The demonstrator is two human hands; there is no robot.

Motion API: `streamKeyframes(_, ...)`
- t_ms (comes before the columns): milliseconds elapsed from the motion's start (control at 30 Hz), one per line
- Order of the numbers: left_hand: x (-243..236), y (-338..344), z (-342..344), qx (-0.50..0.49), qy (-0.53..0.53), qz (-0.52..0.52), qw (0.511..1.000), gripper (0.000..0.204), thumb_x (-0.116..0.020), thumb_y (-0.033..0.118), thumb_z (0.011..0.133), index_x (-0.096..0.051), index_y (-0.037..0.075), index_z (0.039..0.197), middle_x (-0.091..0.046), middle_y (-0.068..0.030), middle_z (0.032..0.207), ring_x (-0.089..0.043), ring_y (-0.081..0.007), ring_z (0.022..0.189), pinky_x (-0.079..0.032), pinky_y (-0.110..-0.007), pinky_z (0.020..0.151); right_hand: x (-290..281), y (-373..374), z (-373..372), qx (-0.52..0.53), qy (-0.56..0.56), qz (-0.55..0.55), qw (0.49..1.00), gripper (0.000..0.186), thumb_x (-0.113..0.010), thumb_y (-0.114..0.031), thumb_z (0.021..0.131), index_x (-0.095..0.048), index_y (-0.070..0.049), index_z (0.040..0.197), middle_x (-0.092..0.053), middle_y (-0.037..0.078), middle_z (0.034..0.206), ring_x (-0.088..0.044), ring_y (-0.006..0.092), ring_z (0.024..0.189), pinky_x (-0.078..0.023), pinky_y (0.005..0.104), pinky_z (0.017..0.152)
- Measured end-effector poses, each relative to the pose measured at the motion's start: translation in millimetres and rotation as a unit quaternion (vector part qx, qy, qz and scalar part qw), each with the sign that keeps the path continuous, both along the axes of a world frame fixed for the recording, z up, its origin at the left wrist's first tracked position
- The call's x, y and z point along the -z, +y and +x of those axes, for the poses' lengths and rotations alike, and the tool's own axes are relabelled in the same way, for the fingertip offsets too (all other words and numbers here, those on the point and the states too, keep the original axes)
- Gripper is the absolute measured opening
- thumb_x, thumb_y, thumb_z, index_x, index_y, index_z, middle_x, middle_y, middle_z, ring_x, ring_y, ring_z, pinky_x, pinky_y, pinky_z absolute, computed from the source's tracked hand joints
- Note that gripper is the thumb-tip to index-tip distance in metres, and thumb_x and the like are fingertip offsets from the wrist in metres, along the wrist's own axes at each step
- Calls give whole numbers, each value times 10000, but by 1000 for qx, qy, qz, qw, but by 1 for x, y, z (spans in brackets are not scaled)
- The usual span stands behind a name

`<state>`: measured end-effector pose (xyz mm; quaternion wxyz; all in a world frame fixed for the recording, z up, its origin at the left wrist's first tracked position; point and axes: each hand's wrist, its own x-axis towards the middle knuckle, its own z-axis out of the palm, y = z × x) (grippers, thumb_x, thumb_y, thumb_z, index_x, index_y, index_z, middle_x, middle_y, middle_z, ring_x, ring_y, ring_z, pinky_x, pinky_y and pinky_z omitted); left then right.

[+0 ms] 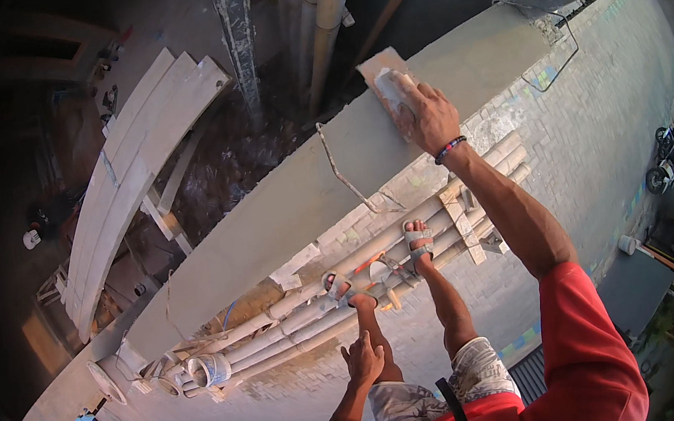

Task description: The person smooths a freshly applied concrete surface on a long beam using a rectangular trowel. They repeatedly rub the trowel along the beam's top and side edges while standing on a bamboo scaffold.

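Observation:
My right hand [429, 119] is closed on the grip of a plastering float [387, 72]. The float's flat, pale board lies on a long band of smooth grey plaster [270, 210], close to its far edge. A beaded bracelet sits on that wrist. Lower down, my left hand [365, 361] hangs beside my left leg with its fingers partly spread, holding nothing. A bent wire rod [338, 168] sticks out over the plaster, left of the float.
My sandalled feet stand on lashed bamboo poles [284, 328] high above a paved ground [548, 151]. Hand tools [380, 271] lie between my feet. A plaster-smeared bucket [208, 369] rests at the poles' left end. Stacked curved boards [138, 167] rise beyond the band; another bent wire [574, 47] juts out right.

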<state>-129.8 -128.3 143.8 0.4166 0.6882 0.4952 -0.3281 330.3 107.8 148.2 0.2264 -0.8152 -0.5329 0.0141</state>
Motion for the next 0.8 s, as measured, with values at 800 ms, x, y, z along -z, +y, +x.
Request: streamKeyframes(800, -12, 32, 14, -60, -63, 23, 996, 577, -582, 286, 911, -426, 19, 1399, -544, -199, 1329, -513, -351, 1227, -255, -577, 1087, -9, -35, -9, 13, 30, -41, 999, 553, -649, -197, 832, -503, -176, 1365, -599, 106, 900, -599, 327, 824, -531, 425, 695)
